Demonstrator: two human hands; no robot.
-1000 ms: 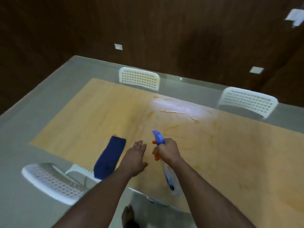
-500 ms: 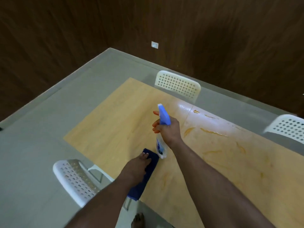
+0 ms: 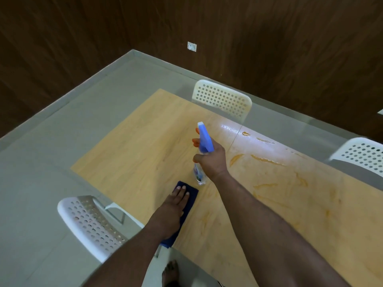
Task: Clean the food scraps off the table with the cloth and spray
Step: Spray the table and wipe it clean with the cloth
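Wooden table [image 3: 145, 146]; unreadable label, spray bottle [image 3: 204, 141]

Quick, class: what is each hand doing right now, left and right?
Left hand: open, fingers flat, pressing on the blue cloth.
Right hand: fingers curled round the spray bottle, holding it above the table.

Looks like a plain dining or break room: long wood-look surface [image 3: 145, 141], white perforated chairs at 12 [image 3: 222, 99], 3 [image 3: 360, 156] and 8 o'clock [image 3: 89, 222], dark wood-panelled walls [image 3: 83, 34], grey floor [image 3: 41, 162].
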